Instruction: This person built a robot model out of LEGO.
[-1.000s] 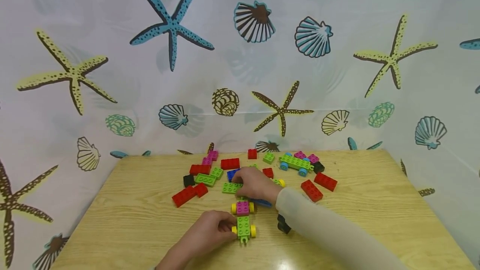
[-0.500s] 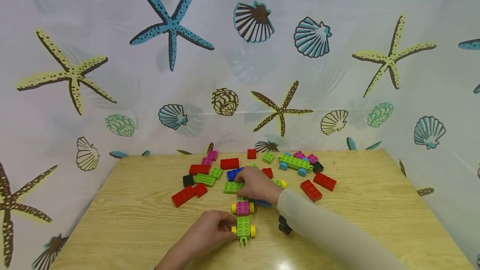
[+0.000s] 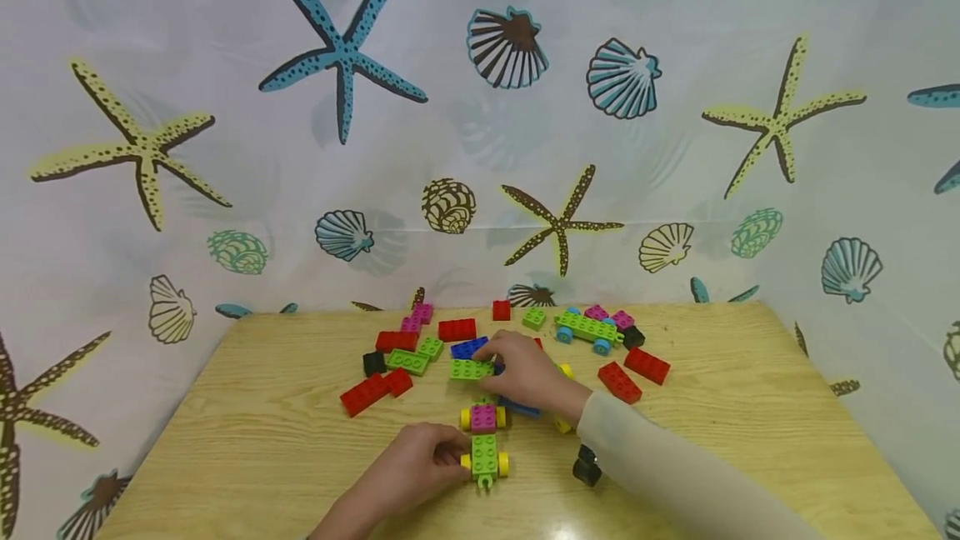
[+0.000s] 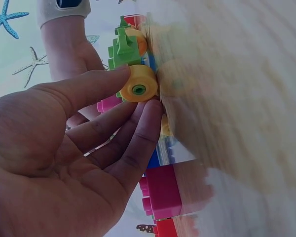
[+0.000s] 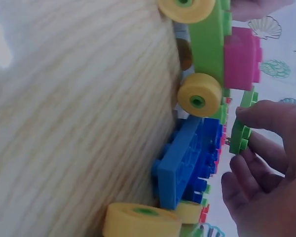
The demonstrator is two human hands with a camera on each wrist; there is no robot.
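Observation:
A toy car base (image 3: 484,457) in lime green with yellow wheels stands on the table, a pink brick (image 3: 483,417) on its far part. My left hand (image 3: 412,467) holds it from the left. In the left wrist view, thumb and fingers pinch one yellow wheel (image 4: 139,84). My right hand (image 3: 528,369) pinches a lime green brick (image 3: 469,370) between thumb and fingertips, beyond the car. The right wrist view shows this green brick (image 5: 237,134) raised off the table, past the pink brick's level. Below it a blue brick (image 5: 175,170) lies on its side.
Several red bricks (image 3: 397,341), a blue brick (image 3: 468,348) and green bricks (image 3: 408,362) lie behind the hands. A green car base with blue wheels (image 3: 588,327) stands at the back right. Black pieces (image 3: 587,467) lie beside the right sleeve. A patterned curtain (image 3: 480,123) closes the back.
My right hand has taken up the green brick and shifted slightly right, showing more of the yellow wheels and black pieces near the sleeve. My left hand keeps its place on the car.

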